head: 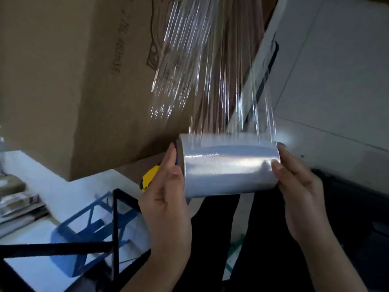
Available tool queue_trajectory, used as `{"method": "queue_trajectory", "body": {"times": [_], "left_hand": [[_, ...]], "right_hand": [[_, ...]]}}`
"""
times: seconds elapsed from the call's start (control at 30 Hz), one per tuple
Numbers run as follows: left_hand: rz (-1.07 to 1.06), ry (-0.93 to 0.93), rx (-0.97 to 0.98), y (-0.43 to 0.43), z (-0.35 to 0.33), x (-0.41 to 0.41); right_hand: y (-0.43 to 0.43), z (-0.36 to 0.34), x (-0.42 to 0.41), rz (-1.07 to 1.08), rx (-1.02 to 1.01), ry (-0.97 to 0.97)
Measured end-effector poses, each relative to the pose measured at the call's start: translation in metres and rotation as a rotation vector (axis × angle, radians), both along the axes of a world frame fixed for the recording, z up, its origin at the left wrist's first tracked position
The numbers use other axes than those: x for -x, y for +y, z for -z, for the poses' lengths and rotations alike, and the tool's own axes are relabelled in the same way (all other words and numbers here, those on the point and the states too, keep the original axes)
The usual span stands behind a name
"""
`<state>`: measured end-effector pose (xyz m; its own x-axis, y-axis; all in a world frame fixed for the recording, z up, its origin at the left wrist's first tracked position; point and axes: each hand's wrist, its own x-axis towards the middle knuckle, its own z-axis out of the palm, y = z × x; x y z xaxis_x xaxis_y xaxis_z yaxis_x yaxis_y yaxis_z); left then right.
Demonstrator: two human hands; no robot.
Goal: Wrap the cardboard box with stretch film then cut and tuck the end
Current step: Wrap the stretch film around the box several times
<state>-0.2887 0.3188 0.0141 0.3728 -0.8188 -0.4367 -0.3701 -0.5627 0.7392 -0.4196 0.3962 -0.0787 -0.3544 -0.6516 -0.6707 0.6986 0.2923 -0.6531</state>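
Observation:
A big brown cardboard box (pixel 63 81) fills the upper left and stands on a white table. In front of its lower right corner I hold a roll of clear stretch film (pixel 229 167) sideways between both hands. My left hand (pixel 168 209) grips the roll's left end, fingers up along its purple core. My right hand (pixel 299 194) grips the right end, thumb on the film. A stretched, wrinkled sheet of film (pixel 206 66) runs from the roll up and away to the box's right side. A yellow cutter (pixel 149 177) lies on the table just behind my left hand.
A white table (pixel 69 194) carries the box. A black and blue wire frame (pixel 101 228) stands at the lower left. Stacked papers (pixel 19 203) lie at the left edge. Light floor tiles (pixel 341 81) spread to the right, and a white panel (pixel 267 60) leans beside the box.

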Motion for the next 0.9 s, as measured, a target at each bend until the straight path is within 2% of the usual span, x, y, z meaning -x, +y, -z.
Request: {"method": "queue_trajectory", "body": {"times": [0.43,0.77,0.9], "left_hand": [[0.116,-0.211,0.027,0.027,0.017,-0.100],[0.309,-0.154,0.076,0.005,0.022,-0.185],[0.396,-0.069,0.108,-0.018,0.011,-0.222]], "right_hand": [[0.047,0.015,-0.117,0.071,-0.004,-0.120],[0.046,0.012,-0.220,0.253,-0.010,-0.102],[0.026,0.004,-0.267,0.282,0.005,-0.137]]}}
